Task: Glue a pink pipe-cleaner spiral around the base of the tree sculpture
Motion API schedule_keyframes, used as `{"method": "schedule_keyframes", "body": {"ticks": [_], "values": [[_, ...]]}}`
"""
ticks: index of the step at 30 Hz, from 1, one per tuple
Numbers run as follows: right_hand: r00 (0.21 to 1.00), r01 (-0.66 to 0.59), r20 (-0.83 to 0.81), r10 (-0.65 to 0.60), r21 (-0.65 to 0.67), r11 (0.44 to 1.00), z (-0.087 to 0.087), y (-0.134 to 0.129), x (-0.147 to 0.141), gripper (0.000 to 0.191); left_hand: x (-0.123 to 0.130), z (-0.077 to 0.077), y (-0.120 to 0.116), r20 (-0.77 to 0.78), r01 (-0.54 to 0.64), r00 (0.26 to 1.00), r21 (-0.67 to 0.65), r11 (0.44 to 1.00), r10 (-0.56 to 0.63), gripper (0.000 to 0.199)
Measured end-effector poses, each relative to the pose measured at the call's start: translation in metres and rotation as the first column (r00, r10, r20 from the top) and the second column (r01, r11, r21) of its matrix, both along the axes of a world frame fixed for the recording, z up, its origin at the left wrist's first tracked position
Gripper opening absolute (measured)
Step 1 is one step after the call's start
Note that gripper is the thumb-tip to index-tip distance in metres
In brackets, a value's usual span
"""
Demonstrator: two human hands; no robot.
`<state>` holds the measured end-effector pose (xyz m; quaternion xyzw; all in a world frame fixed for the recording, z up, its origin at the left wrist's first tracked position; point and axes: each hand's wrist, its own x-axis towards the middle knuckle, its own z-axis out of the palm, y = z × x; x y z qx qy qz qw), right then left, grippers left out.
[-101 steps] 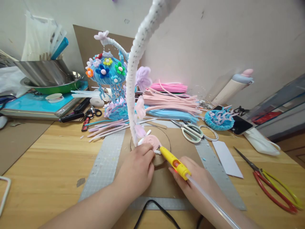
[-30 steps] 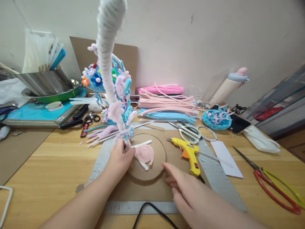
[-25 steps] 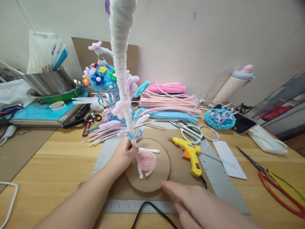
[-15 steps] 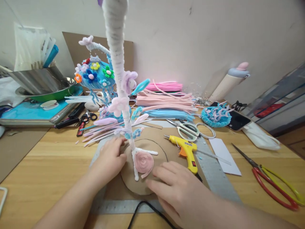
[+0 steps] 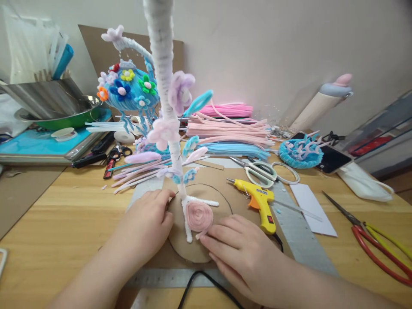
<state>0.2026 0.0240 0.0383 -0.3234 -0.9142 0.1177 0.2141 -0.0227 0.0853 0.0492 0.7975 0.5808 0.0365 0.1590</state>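
A round cardboard piece with a dark outline lies in front of me. On it stands a tall white fuzzy-wrapped stem, with two short white legs splayed at its foot and fuzzy flowers along it. Between the legs sits a flat coil of pink pipe cleaner. My right hand pinches the coil's loose tail at its lower right. At the circle's left edge rests my left hand, thumb and index finger apart, beside the stem's foot; its other fingers are partly hidden.
A yellow glue gun lies right of the circle, its black cord looping in front. Farther right are red-and-yellow-handled scissors. Pipe cleaner bundles, a blue flowered ornament and pale-handled scissors are behind.
The view has shifted slightly, so most things appear farther right. My right fingers have closed in on the coil's tail, which now shows less. My left hand stays by the stem's foot.
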Motion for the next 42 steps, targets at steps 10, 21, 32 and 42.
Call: {"method": "schedule_keyframes", "body": {"ticks": [10, 21, 32, 42], "values": [[0.999, 0.024, 0.039, -0.023, -0.017, 1.000, -0.002, 0.000, -0.004, 0.034, 0.001, -0.002, -0.003, 0.020, -0.002, 1.000, 0.032, 0.999, 0.001, 0.038], [0.990, 0.066, 0.128, -0.057, -0.072, 0.995, -0.005, -0.004, -0.007, 0.035, 0.003, -0.001, -0.004, 0.027, -0.013, 1.000, 0.039, 0.999, 0.012, 0.030], [0.985, 0.120, 0.140, -0.101, -0.134, 0.984, -0.002, -0.006, -0.012, 0.035, 0.005, -0.001, -0.005, -0.038, -0.002, 0.999, 0.028, 1.000, 0.003, 0.029], [0.980, 0.170, 0.129, -0.151, -0.158, 0.973, -0.002, -0.009, -0.012, 0.037, 0.005, -0.001, -0.006, -0.045, -0.004, 0.999, 0.027, 1.000, 0.005, 0.029]]}}
